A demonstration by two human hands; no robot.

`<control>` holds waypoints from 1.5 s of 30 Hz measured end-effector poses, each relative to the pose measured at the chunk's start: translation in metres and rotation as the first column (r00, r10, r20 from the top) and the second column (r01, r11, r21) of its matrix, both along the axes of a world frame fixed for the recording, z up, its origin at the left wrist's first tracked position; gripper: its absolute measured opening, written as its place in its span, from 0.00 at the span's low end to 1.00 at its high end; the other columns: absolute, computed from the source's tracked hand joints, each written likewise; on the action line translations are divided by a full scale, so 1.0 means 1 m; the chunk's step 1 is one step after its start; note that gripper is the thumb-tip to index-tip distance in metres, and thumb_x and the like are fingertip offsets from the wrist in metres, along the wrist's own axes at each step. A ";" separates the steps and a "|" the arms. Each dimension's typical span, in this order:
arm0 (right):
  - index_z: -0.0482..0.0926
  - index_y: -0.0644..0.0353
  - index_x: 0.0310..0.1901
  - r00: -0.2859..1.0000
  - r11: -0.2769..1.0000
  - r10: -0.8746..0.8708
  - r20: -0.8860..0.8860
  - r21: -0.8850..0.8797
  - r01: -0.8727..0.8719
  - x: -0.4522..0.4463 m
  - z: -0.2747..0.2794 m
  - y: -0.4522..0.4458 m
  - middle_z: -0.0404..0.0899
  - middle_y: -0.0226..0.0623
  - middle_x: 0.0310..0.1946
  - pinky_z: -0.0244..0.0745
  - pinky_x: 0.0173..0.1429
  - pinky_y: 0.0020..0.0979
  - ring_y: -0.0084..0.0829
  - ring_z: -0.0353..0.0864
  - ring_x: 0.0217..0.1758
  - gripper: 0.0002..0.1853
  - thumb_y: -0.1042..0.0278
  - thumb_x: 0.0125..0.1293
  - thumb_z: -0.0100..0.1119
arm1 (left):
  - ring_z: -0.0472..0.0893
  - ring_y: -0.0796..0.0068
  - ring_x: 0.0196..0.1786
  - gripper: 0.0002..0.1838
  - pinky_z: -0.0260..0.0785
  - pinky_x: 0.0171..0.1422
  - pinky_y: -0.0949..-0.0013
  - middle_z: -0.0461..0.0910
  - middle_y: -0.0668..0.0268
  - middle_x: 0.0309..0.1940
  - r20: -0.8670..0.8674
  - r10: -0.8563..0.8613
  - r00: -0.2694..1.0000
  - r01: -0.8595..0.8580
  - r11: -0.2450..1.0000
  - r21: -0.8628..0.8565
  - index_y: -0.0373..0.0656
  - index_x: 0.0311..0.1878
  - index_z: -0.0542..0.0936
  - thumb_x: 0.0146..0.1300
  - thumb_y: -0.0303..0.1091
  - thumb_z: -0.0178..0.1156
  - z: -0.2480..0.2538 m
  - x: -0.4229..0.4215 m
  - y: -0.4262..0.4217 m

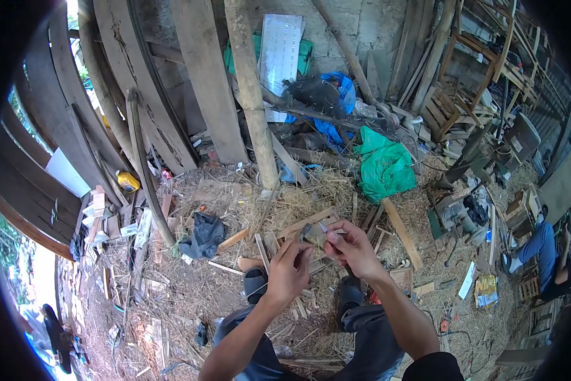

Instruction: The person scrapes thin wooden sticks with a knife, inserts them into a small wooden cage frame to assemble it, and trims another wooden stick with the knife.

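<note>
My left hand is closed, thumb and fingers pinched at the lower left of a small flat yellowish piece with a dark block-like edge. My right hand is closed close beside it, fingers curled around a thin pale pointed thing whose tip reaches the piece. What kind of thing either one is, I cannot make out at this size. Both hands are held in front of me, over the straw-covered ground and between my knees.
Wood offcuts and straw litter the ground. A green plastic sack, a black plastic bag and a yellow bottle lie around. A wooden post stands ahead, planks lean at left. At right, a person's leg shows near a machine.
</note>
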State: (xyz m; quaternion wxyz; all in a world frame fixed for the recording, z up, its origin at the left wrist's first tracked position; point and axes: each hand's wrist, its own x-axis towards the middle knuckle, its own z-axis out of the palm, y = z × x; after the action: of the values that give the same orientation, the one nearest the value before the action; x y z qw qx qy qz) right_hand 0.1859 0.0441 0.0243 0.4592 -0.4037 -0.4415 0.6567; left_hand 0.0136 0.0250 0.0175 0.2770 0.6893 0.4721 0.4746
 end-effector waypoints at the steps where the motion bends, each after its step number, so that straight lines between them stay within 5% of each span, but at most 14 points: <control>1: 0.70 0.56 0.45 1.000 1.000 -0.004 -0.002 -0.003 0.004 0.001 0.001 0.000 0.73 0.28 0.23 0.49 0.19 0.18 0.13 0.57 0.16 0.09 0.64 0.69 0.53 | 0.75 0.62 0.25 0.04 0.67 0.29 0.66 0.74 0.58 0.28 -0.006 -0.008 1.000 0.007 1.000 -0.028 0.34 0.37 0.76 0.58 0.19 0.59 -0.002 0.000 -0.001; 7: 0.71 0.57 0.43 0.997 0.996 0.075 0.013 -0.051 -0.074 0.008 -0.003 0.001 0.75 0.27 0.24 0.54 0.20 0.18 0.13 0.63 0.19 0.08 0.63 0.69 0.54 | 0.76 0.60 0.26 0.04 0.67 0.30 0.65 0.74 0.57 0.29 -0.007 -0.031 1.000 0.031 0.999 0.025 0.34 0.37 0.76 0.58 0.20 0.59 -0.011 0.001 0.002; 17: 0.73 0.59 0.39 0.997 0.989 -0.070 0.007 -0.129 0.071 0.005 -0.009 0.005 0.74 0.24 0.23 0.56 0.19 0.17 0.11 0.63 0.18 0.08 0.63 0.68 0.56 | 0.76 0.60 0.26 0.04 0.68 0.30 0.64 0.74 0.56 0.29 -0.063 -0.021 0.998 0.019 0.999 -0.031 0.35 0.36 0.74 0.59 0.22 0.59 -0.010 0.009 -0.001; 19: 0.73 0.59 0.39 0.996 0.986 -0.085 -0.029 -0.146 0.080 0.011 -0.012 0.012 0.74 0.23 0.24 0.56 0.19 0.17 0.11 0.63 0.18 0.08 0.63 0.68 0.56 | 0.73 0.72 0.24 0.03 0.64 0.28 0.71 0.72 0.60 0.27 -0.080 -0.003 0.997 0.009 0.997 0.079 0.34 0.36 0.75 0.58 0.20 0.59 -0.013 0.011 0.001; 21: 0.73 0.59 0.40 0.892 0.902 -0.431 -0.133 -0.039 0.430 0.035 -0.025 0.025 0.73 0.24 0.24 0.54 0.19 0.17 0.11 0.62 0.18 0.08 0.64 0.68 0.55 | 0.74 0.66 0.25 0.04 0.66 0.29 0.68 0.73 0.59 0.28 -0.055 0.004 0.998 -0.002 0.999 0.032 0.34 0.36 0.75 0.58 0.21 0.59 -0.006 0.006 -0.009; 22: 0.73 0.59 0.40 0.890 0.900 -0.436 -0.136 -0.037 0.435 0.042 -0.025 0.022 0.73 0.24 0.24 0.54 0.19 0.17 0.11 0.62 0.18 0.08 0.64 0.68 0.55 | 0.76 0.61 0.26 0.04 0.67 0.29 0.65 0.73 0.57 0.28 -0.036 0.006 0.999 -0.006 1.000 -0.010 0.34 0.36 0.74 0.58 0.22 0.59 -0.003 0.002 -0.012; 26: 0.74 0.57 0.45 0.956 0.958 -0.287 -0.051 -0.034 0.286 0.032 -0.013 0.011 0.72 0.25 0.24 0.53 0.20 0.16 0.12 0.62 0.19 0.08 0.64 0.70 0.52 | 0.75 0.61 0.26 0.04 0.67 0.29 0.65 0.73 0.57 0.28 -0.027 0.018 0.999 -0.017 1.000 0.004 0.34 0.36 0.75 0.58 0.20 0.59 -0.001 0.001 -0.006; 29: 0.68 0.57 0.57 0.998 0.999 -0.017 0.057 0.037 0.015 0.012 0.007 0.003 0.72 0.27 0.22 0.50 0.21 0.17 0.12 0.58 0.18 0.16 0.64 0.70 0.52 | 0.75 0.62 0.25 0.04 0.67 0.30 0.65 0.73 0.57 0.28 -0.058 0.028 0.998 -0.027 1.000 0.016 0.34 0.36 0.75 0.58 0.19 0.58 -0.001 0.001 -0.004; 45: 0.73 0.59 0.42 0.996 0.996 0.073 -0.041 -0.053 -0.075 0.006 -0.003 0.001 0.73 0.25 0.24 0.53 0.22 0.18 0.12 0.58 0.18 0.09 0.62 0.70 0.52 | 0.76 0.59 0.28 0.03 0.67 0.32 0.65 0.75 0.55 0.29 0.033 -0.021 0.999 0.022 0.999 -0.035 0.33 0.36 0.75 0.58 0.19 0.58 -0.005 0.004 -0.002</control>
State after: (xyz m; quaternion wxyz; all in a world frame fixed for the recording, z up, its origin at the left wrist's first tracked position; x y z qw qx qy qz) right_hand 0.1918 0.0456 0.0210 0.4319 -0.3866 -0.4292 0.6927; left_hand 0.0180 0.0227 0.0122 0.3019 0.6815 0.4685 0.4743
